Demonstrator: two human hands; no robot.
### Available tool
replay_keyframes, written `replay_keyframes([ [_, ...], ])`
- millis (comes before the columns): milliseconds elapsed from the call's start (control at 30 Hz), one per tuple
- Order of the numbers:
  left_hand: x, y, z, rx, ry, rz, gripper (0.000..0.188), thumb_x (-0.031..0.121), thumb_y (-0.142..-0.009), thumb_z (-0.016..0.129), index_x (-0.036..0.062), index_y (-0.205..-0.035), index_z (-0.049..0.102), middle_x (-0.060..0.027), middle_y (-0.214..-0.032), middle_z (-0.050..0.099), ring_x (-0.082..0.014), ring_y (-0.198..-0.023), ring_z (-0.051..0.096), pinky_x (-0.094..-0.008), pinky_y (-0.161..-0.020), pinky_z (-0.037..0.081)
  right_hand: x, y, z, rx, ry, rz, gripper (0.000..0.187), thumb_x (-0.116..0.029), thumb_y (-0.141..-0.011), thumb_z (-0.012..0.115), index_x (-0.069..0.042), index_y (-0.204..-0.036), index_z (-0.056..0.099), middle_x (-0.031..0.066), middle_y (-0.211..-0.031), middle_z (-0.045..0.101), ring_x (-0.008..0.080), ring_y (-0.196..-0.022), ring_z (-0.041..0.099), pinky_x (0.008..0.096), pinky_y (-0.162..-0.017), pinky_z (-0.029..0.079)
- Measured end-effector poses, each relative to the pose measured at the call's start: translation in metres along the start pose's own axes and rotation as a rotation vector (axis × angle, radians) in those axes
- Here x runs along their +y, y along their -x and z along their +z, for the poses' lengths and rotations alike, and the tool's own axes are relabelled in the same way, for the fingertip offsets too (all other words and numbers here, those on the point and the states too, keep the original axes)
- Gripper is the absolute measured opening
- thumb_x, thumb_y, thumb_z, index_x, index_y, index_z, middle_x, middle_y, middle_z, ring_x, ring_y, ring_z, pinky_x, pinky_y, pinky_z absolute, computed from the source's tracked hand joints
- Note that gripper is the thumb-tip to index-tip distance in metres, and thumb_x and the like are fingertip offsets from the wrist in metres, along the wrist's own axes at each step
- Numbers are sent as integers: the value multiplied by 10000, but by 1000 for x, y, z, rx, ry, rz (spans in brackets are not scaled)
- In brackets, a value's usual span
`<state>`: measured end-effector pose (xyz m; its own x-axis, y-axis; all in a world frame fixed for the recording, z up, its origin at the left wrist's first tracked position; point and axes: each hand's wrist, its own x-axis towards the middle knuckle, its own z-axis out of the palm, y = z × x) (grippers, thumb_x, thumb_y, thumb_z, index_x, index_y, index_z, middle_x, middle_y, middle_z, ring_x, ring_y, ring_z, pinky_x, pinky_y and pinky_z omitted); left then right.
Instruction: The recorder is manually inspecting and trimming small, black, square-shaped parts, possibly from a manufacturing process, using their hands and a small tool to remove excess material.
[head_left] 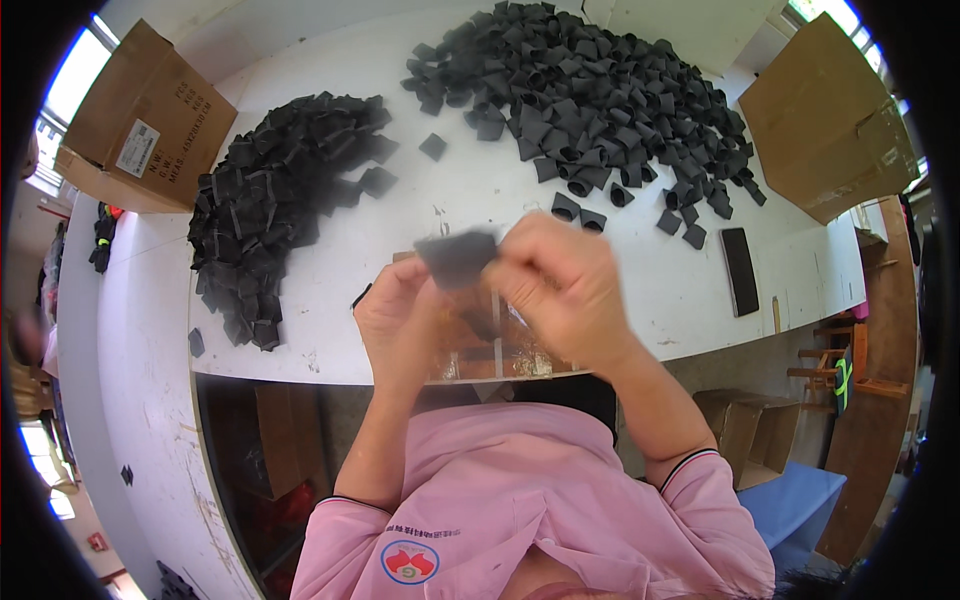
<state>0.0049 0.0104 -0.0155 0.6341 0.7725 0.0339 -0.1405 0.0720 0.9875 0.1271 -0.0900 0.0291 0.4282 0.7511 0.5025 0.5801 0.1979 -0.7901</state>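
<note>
Above the white table (400,200) I hold a small black fabric piece (455,260), slightly smeared by motion. My left hand (392,318) pinches its left edge, and the fingers of my right hand (568,282) are closed on its right edge. Beneath my hands, at the table's front edge, lies a board covered with shiny brown tape (515,355); my wrists and fingers hide part of it. To the left spreads a heap of flattish black pieces (270,200). Farther off to the right is a bigger heap of black tube-shaped pieces (600,100), many with round open ends.
Cardboard boxes stand at the left (165,125) and the right (825,120) of the table. A dark phone (740,270) lies at the right. One loose black piece (433,147) sits between the heaps. Below the table's right side are an open carton (750,430) and blue material (795,510).
</note>
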Motion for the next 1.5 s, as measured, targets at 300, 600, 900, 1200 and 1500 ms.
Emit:
replay_keyframes([
  [300,-97,14,-10,-185,-833,128,235,20,-711,611,7,-937,548,-86,-844,538,-198,-668,515,-284,-614,424,52,74,11,193,-192,654,223,-196,-814,593,18,-875,574,35,-735,566,113,-617,501,251,-554,413],
  [600,-91,20,-19,-326,-391,-60,133,30,-734,583,6,-866,581,-99,-866,566,-218,-763,564,-294,-664,447,67,104,46,-30,211,422,196,-132,-679,673,-16,-783,553,96,-821,484,263,-755,505,359,-615,417],
  [900,-52,39,0,-44,144,-412,182,162,-792,595,18,-896,558,-22,-768,573,-94,-625,552,-202,-521,436,46,99,40,139,606,34,173,-27,-566,641,-40,-605,473,77,-696,415,234,-633,449,330,-501,381],
  [1200,-55,35,6,-80,161,-478,38,47,-776,604,18,-789,583,-28,-679,589,-76,-540,535,-171,-468,413,47,108,37,61,776,-47,175,-80,-569,652,-36,-624,491,76,-720,434,230,-655,465,317,-518,404],
  [1500,-57,43,7,-247,-140,-152,83,66,-785,577,-4,-827,565,-7,-695,563,-85,-602,521,-206,-545,410,35,97,28,82,150,209,158,-108,-703,657,-20,-810,580,91,-800,512,243,-721,521,323,-533,425],
])
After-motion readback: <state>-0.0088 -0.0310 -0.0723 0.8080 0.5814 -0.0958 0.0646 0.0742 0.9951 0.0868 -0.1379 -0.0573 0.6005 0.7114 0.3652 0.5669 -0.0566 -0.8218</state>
